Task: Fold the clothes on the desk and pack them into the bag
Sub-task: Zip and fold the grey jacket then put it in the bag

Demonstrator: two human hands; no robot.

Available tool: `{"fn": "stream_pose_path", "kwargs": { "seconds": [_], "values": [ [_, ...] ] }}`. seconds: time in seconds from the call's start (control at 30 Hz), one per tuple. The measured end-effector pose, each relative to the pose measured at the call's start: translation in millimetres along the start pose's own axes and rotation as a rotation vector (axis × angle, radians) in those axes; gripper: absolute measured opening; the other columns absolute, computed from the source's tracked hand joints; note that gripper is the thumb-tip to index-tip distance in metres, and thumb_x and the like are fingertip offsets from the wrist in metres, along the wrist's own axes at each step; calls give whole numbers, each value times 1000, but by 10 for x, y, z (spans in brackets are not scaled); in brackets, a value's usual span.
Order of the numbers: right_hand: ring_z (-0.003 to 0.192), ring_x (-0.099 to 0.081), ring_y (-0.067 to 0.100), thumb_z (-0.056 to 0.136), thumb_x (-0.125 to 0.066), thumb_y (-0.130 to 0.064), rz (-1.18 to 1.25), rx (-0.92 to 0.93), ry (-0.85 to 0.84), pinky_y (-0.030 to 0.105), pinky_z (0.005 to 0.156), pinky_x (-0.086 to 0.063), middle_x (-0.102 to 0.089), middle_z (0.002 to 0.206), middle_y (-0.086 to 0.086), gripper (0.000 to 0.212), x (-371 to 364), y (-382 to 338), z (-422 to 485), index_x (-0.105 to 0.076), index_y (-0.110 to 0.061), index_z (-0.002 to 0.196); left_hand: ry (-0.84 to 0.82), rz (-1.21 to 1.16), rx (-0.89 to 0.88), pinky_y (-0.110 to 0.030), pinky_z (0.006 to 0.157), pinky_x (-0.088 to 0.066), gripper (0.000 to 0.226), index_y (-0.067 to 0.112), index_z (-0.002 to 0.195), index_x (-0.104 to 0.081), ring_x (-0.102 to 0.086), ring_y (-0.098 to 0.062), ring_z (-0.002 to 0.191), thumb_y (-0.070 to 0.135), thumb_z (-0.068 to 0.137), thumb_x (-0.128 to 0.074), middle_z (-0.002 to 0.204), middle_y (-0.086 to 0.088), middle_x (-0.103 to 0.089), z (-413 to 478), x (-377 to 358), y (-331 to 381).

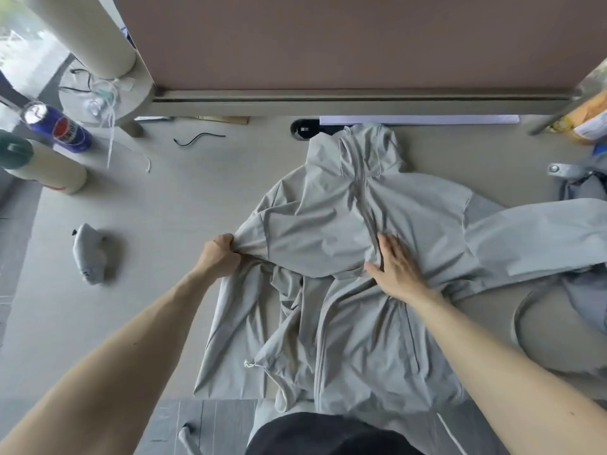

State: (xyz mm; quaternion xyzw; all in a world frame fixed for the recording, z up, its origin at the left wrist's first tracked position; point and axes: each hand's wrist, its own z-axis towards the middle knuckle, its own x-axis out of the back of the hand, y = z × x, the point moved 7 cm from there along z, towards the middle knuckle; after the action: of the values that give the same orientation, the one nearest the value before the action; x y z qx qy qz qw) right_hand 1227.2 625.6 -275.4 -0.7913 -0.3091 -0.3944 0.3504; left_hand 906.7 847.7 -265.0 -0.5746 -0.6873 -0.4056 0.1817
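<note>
One grey zip jacket w/ hood, spread front-up on desk, centre of frame. Long axis: hood at upper centre to hem at bottom centre, zip running approx. along it.

- L. hand: centre-left, fingers clenched on a bunch of fabric at the jacket's frame-left shoulder edge.
- R. hand: centre, laid flat w/ straight fingers on chest panel, just beside zip; pressing, grasping nothing.
- Frame-left sleeve: lying down alongside body, directly below l. hand.
- Frame-right sleeve: stretched out to right edge, nearer r. hand.

Key relation: zip line lies to frame-right of the l. fingers, w/ r. palm between as anchor. Likely next move: gripped edge carried inward toward zip, across the long axis.

Containers:
- Grey bag, right edge, partly cut off, strap loop on desk. Opening not visible; contents cannot tell. Jacket not in it.
- Blue can and cream tumbler w/ green lid, upper left; contents unseen.
</note>
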Motion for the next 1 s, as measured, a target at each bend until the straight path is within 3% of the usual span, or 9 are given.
{"fn": "stream_pose_path", "kwargs": {
  "seconds": [0.17,0.3,0.37,0.5,0.57,0.63,0.8,0.87,1.0],
  "values": [
    [150,-10,30,93,-49,-56,-125,-40,-53,40,122,-8,-8,165,12,79,-47,29,23,-22,-16,156,226,85,-112,-38,69,-43,32,5,103,-63,-61,-45,92,-7,75,-52,98,-28,-66,194,723,-134],
    [151,3,28,93,-49,-56,-132,-97,-136,43,123,-6,9,165,3,81,-110,45,11,-9,-26,157,301,111,-190,-40,76,-45,30,6,102,-64,-60,-44,93,-5,75,-56,99,-25,-64,299,961,-152],
    [151,4,28,93,-49,-56,-141,-114,-155,44,123,-6,11,165,2,82,-108,39,6,-7,-27,157,218,90,-115,-38,76,-45,22,12,103,-63,-61,-38,94,14,82,-70,96,-17,-65,348,902,-255],
    [151,6,27,93,-50,-55,-139,-148,-204,46,122,-8,15,164,0,84,-87,34,18,-4,-28,157,-31,74,22,-37,79,-46,70,19,105,-56,-56,-26,93,63,60,-85,96,-2,-60,275,639,-498],
    [151,8,26,93,-50,-54,-136,-167,-216,46,122,-8,17,164,-1,85,-87,29,19,-2,-29,157,-77,122,9,-37,78,-46,80,16,108,-54,-58,-29,95,63,50,-81,98,-4,-61,238,557,-580],
    [151,9,27,93,-50,-53,-152,-181,-230,45,123,-6,19,164,-1,85,-92,6,10,0,-29,157,-123,167,11,-34,71,-44,65,15,106,-56,-61,-31,92,45,55,-85,94,-6,-63,198,493,-660],
    [151,9,27,92,-51,-53,-160,-180,-251,43,123,-4,18,164,0,86,-84,5,20,1,-29,158,291,35,-48,-34,62,-42,13,6,82,-68,-66,-40,77,3,70,-73,70,-17,-64,122,989,-683],
    [151,9,27,93,-51,-52,-165,-178,-259,42,123,-4,17,164,1,87,-80,9,26,0,-28,158,522,15,-91,-41,65,-46,20,5,82,-68,-63,-44,74,-7,68,-64,73,-24,-66,6,1336,-635],
    [151,6,30,93,-52,-50,-179,-192,-262,43,123,-6,16,164,5,86,-71,-26,41,-1,-25,158,793,72,-247,-38,55,-33,18,8,77,-55,-52,-37,69,-8,69,-57,78,-15,-57,-266,1677,-422]
  ]
}}
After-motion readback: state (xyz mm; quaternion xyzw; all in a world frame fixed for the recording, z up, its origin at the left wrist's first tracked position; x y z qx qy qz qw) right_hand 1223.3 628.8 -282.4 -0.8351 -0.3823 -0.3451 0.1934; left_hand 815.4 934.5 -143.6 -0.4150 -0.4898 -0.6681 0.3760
